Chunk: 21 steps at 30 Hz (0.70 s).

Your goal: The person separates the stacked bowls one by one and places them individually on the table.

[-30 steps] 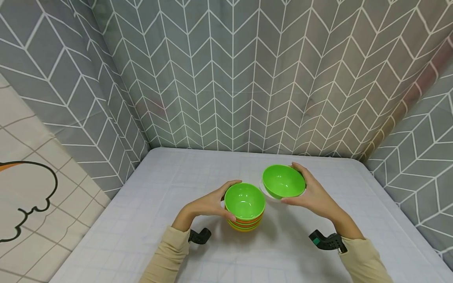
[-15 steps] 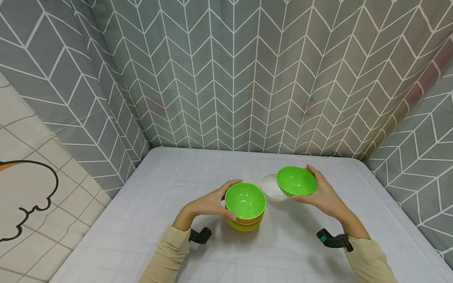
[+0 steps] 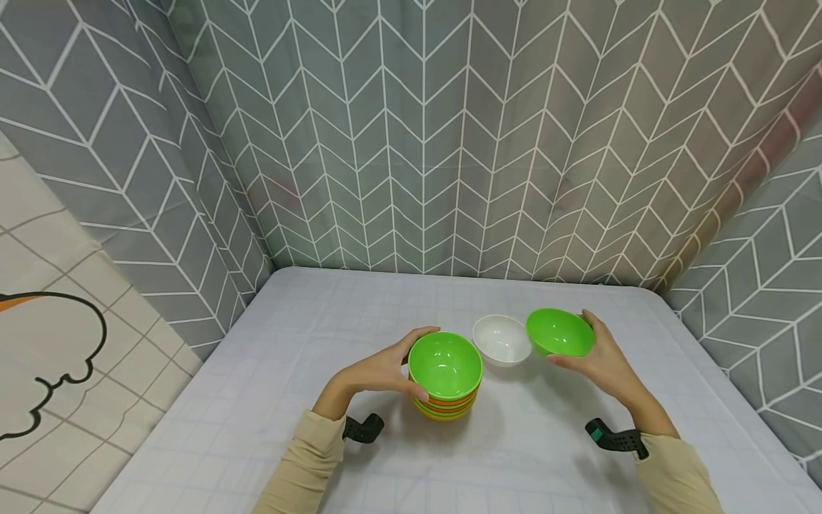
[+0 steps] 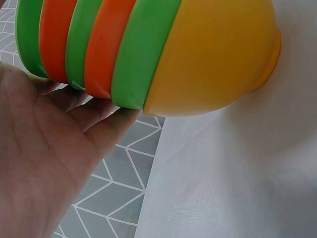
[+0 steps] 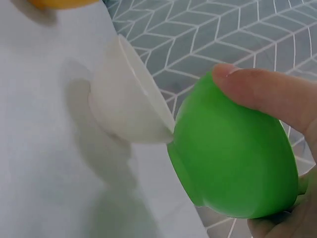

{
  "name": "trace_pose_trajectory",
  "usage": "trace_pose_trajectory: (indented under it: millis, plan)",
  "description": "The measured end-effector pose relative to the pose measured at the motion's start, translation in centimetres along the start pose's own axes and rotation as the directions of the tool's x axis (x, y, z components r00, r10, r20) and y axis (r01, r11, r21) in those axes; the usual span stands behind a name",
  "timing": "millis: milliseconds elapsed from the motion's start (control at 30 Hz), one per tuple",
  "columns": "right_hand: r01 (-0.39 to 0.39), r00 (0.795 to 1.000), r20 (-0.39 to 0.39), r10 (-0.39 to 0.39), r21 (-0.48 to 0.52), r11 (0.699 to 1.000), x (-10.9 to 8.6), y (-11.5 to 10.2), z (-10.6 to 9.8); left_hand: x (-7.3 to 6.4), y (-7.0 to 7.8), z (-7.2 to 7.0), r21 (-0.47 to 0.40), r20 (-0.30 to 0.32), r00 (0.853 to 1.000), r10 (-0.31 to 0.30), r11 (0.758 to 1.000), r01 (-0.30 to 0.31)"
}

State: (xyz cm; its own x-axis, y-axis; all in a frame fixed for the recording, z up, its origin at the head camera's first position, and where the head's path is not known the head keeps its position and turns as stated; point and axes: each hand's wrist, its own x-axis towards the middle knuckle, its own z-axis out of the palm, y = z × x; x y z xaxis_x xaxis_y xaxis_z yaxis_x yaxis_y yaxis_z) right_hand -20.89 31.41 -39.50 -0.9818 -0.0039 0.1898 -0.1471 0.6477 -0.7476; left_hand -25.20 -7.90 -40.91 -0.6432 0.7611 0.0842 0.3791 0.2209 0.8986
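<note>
Right hand grips a green bowl, its thumb on the near side and fingers on the far side, holding it mouth up and clear of the bench. Just left of that, a white bowl stands upright; whether the two touch, I cannot tell. Left hand clasps a stack of bowls on the bench, left of the white bowl and nearer the person. From the top, they run green, orange, green, orange, green, yellow. Behind hangs a patterned curtain.
</note>
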Motion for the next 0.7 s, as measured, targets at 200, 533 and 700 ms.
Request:
trace_pose_trajectory:
  millis: [200, 533, 700]
  plan:
    - [-0.038, 0.999, -0.011, 0.038, 0.005, 0.999, 0.1, 1.3, -0.2, 0.0, 0.0, 0.0, 0.007, 0.002, 1.0, 0.008, 1.0, -0.008]
    - [-0.102, 0.995, 0.001, 0.102, -0.007, 0.995, 0.5, 3.1, 0.4, -0.1, 0.1, 0.0, 0.004, -0.001, 1.0, -0.005, 1.0, 0.005]
    - [-0.114, 0.994, 0.0, 0.114, -0.007, 0.993, 0.5, 3.6, 0.8, -0.1, 0.1, 0.0, 0.003, -0.003, 1.0, 0.003, 1.0, -0.003]
